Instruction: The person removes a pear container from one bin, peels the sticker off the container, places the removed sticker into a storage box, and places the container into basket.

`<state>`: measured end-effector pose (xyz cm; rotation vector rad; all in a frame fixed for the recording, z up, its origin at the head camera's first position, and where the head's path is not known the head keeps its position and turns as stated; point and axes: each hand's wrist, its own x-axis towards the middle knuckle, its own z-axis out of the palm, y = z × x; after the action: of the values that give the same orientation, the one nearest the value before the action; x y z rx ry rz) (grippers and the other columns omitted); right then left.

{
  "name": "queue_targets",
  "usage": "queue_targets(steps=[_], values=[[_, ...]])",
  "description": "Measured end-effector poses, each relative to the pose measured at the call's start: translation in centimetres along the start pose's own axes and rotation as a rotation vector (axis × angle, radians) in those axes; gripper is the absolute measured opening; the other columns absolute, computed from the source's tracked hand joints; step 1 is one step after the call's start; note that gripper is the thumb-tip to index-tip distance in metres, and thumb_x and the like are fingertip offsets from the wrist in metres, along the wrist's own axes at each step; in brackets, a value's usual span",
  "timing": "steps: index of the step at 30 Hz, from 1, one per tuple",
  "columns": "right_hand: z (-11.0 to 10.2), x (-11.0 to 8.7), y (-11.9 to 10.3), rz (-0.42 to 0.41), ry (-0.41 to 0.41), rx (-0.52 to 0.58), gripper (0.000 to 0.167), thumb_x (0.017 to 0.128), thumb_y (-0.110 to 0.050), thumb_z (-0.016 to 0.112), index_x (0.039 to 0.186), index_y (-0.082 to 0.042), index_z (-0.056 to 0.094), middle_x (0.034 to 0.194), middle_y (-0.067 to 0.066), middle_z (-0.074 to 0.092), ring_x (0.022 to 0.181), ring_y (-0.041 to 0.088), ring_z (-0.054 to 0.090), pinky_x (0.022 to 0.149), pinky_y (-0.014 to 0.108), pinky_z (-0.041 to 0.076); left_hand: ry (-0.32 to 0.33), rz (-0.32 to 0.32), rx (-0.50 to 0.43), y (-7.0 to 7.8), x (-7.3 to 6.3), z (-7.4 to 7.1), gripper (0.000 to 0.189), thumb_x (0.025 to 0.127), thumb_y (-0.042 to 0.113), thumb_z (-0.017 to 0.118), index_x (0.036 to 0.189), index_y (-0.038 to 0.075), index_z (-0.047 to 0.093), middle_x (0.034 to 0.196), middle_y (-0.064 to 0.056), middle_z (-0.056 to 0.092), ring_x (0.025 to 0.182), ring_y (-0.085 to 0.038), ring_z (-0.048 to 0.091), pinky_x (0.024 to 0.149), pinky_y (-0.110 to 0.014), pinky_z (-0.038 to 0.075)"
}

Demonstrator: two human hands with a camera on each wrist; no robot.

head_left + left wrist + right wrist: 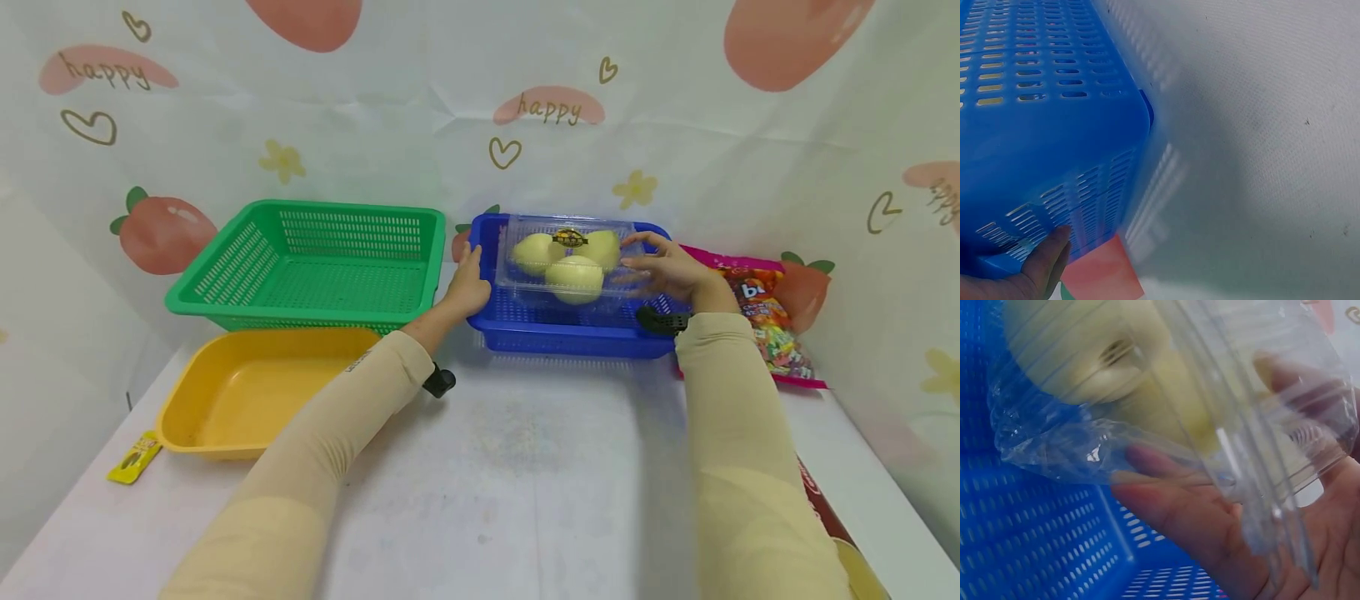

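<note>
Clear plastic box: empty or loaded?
Loaded: the clear plastic box holds three pale fruits, visible through its top in the head view.

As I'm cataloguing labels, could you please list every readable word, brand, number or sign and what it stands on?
"happy": on the wall backdrop, three times, the one at the right edge slanted.
"b": on the bag of sweets; the rest is unclear.
Too small or blurred to read: the label on the clear container, and print on the yellow packet, left sleeve and red packaging.
</note>
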<state>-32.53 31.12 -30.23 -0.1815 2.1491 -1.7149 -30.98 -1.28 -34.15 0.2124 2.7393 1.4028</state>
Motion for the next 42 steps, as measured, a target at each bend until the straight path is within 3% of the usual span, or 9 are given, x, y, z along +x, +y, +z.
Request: queue_targets(steps=[7,14,19,23,28,33,39,42], values=[[-0.2,-1.2,-1.2,-0.044,-0.042,0.07,0.035,0.094,-0.01,0.052,0.125,-0.012,0.036,0.114,0.0,0.052,0.096,0.02,0.067,0.074,0.036,0.058,-0.001,0.007,-0.016,0.1,-0.1,0.0,0.067,0.086,-0.004,0.034,0.149,0.003,0.012,0.158,-0.013,-0.003,0.144,-0.031,0.011,0.118,-0.04,0.018],[0.3,-2.1,-2.2,-0.066,-0.037,0.033,0.034,0.095,-0.012,0.051,0.125,-0.012,0.035,0.114,0.001,0.052,0.098,0.02,0.067,0.074,0.035,0.058,0.013,-0.033,-0.049,0.7,0.1,-0.8,0.064,0.087,-0.002,0.033,0.149,0.003,0.017,0.158,-0.013,0.003,0.144,-0.031,0.011,0.118,-0.043,0.016],[0.7,-3.2,-3.0,-0.099,-0.043,0.117,0.032,0.095,-0.008,0.05,0.124,-0.011,0.036,0.116,0.003,0.05,0.095,0.021,0.068,0.072,0.037,0.058,0.108,-0.002,-0.269,3.1,0.6,-1.9,0.052,0.094,0.008,0.038,0.145,0.011,0.031,0.154,-0.009,0.024,0.142,-0.027,0.023,0.116,-0.043,0.024],[1.2,-4.1,-3.5,-0.124,-0.055,0.153,0.03,0.095,-0.007,0.05,0.123,-0.012,0.04,0.117,0.004,0.052,0.095,0.022,0.068,0.073,0.037,0.059,0.069,0.028,-0.407,5.1,0.4,-2.4,0.05,0.098,0.031,0.041,0.147,0.024,0.029,0.154,0.002,0.027,0.141,-0.021,0.025,0.115,-0.042,0.025],[2.3,-5.1,-4.2,-0.146,-0.067,0.124,0.03,0.095,-0.009,0.049,0.124,-0.013,0.039,0.113,0.002,0.057,0.096,0.022,0.068,0.073,0.036,0.059,-0.03,0.07,-0.538,6.6,-0.5,-2.8,0.057,0.099,0.027,0.041,0.15,0.02,0.017,0.158,0.004,0.014,0.145,-0.013,0.009,0.119,-0.03,0.013],[3.7,-6.2,-4.9,-0.142,-0.033,0.098,0.034,0.095,-0.011,0.05,0.126,-0.018,0.037,0.117,0.004,0.05,0.095,0.019,0.068,0.072,0.036,0.059,-0.018,0.084,-0.557,7.4,-2.1,-3.7,0.059,0.098,0.021,0.043,0.15,0.019,0.016,0.158,0.002,0.013,0.145,-0.012,0.01,0.119,-0.028,0.013],[5.7,-7.9,-5.5,-0.109,-0.002,0.053,0.052,0.095,-0.016,0.051,0.139,-0.025,0.024,0.144,0.017,0.025,0.096,0.014,0.067,0.075,0.038,0.058,-0.024,0.08,-0.57,7.3,-4.2,-4.9,0.058,0.098,0.018,0.041,0.15,0.02,0.016,0.158,0.002,0.012,0.145,-0.013,0.01,0.119,-0.03,0.012],[6.7,-8.7,-5.6,-0.089,0.003,0.002,0.057,0.096,-0.021,0.05,0.141,-0.03,0.017,0.155,0.014,0.005,0.098,0.01,0.066,0.079,0.038,0.058,-0.035,0.089,-0.576,7.1,-5.4,-5.4,0.058,0.098,0.017,0.04,0.15,0.02,0.015,0.158,0.003,0.011,0.145,-0.013,0.008,0.12,-0.032,0.012]])
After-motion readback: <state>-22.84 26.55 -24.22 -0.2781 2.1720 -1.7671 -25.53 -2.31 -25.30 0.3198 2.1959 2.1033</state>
